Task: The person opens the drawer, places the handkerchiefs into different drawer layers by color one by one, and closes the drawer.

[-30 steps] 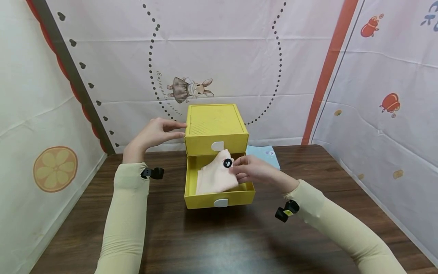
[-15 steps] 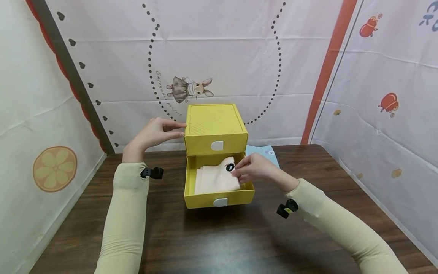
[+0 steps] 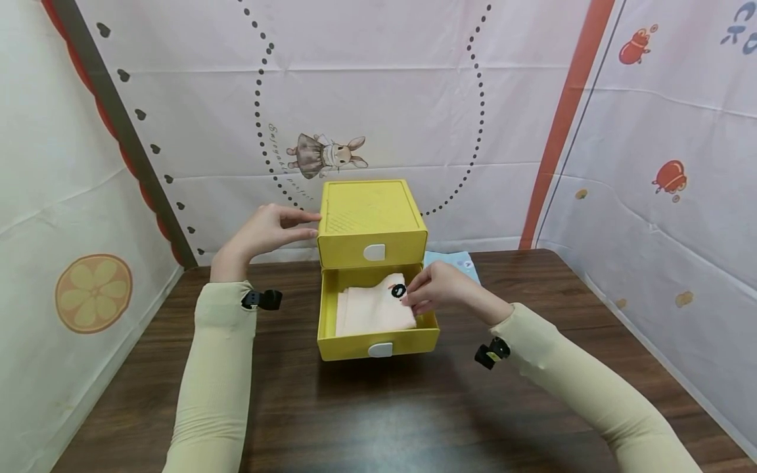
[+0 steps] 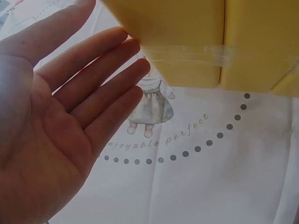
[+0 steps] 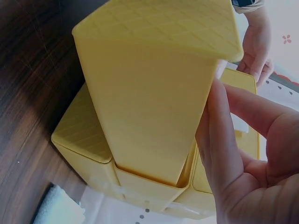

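A yellow two-drawer box (image 3: 372, 209) stands at the middle of the table. Its lower drawer (image 3: 408, 341) is pulled out; the upper one is closed. Inside the lower drawer lies a folded pale pink towel (image 3: 369, 312) with a round black emblem. My right hand (image 3: 440, 289) reaches over the drawer's right wall and pinches the towel's right edge; in the right wrist view the drawer wall hides the fingertips. With straight fingers, my left hand (image 3: 266, 230) touches the box's upper left side. The left wrist view shows that palm (image 4: 60, 126) spread beside the yellow wall.
A light blue cloth (image 3: 455, 261) lies on the dark wooden table (image 3: 378, 420) behind the box's right side. White printed curtains (image 3: 378, 98) close in the back and both sides. Clear tape (image 4: 201, 55) runs across the box's side.
The towel's raised corner has come down, so the towel now lies flatter in the drawer. My right hand has shifted slightly with it. The left hand stays at the box.
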A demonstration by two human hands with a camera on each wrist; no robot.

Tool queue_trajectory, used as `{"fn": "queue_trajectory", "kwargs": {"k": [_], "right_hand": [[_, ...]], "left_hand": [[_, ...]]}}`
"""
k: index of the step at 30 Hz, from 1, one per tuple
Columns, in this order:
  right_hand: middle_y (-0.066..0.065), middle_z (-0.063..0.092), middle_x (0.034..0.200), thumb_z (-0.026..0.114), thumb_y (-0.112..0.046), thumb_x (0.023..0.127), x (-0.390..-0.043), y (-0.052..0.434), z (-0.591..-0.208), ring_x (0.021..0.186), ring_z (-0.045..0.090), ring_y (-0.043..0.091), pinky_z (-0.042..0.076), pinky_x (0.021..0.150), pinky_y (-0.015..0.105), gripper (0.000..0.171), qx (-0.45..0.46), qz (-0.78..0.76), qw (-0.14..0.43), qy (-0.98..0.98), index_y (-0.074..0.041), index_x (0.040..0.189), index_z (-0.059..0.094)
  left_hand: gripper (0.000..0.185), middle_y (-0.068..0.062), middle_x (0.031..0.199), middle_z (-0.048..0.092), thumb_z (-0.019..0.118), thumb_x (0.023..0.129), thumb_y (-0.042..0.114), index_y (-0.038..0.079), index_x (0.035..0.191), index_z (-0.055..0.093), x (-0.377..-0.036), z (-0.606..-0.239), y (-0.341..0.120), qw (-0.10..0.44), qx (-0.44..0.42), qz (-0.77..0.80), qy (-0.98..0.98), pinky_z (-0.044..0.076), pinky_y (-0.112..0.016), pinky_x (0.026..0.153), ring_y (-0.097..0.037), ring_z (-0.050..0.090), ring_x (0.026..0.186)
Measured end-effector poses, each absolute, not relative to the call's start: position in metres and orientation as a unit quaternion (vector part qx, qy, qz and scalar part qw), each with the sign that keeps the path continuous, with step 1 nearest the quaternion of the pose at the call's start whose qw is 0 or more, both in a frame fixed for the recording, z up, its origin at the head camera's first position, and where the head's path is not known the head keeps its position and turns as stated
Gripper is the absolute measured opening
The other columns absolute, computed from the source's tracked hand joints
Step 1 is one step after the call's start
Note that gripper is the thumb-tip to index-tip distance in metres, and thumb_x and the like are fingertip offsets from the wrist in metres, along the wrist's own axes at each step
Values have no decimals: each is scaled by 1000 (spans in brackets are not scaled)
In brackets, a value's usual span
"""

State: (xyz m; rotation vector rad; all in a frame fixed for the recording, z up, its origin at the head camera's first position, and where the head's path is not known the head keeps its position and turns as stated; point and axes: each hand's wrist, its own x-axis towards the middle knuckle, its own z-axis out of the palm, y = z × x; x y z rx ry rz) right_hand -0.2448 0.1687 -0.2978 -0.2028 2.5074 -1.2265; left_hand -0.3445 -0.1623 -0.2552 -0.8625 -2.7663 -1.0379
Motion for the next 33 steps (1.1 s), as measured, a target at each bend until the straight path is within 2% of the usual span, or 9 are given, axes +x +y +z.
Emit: {"fn": "queue_trajectory", "kwargs": {"k": [8, 24, 33], "right_hand": [[10, 74, 84, 75, -15, 81, -246, 166, -296, 68, 70, 15, 58, 69, 32, 20, -75, -415, 163, 892, 0, 95, 73], [8, 73, 79, 78, -14, 78, -250, 161, -289, 67, 70, 14, 58, 68, 31, 15, -75, -379, 158, 909, -2, 87, 74], [10, 74, 83, 75, -9, 81, -252, 162, -290, 70, 71, 15, 58, 67, 30, 15, -76, -390, 161, 904, 1, 92, 73]], "left_hand": [[48, 1, 121, 65, 68, 80, 54, 28, 120, 66, -343, -256, -163, 31, -278, -336, -899, 51, -41, 89, -15, 63, 106], [48, -1, 123, 65, 68, 81, 53, 27, 122, 66, -345, -258, -163, 31, -273, -334, -902, 50, -44, 90, -18, 62, 108], [48, -2, 122, 65, 68, 81, 53, 27, 122, 66, -345, -257, -163, 34, -274, -333, -902, 51, -43, 88, -18, 63, 106]]}}
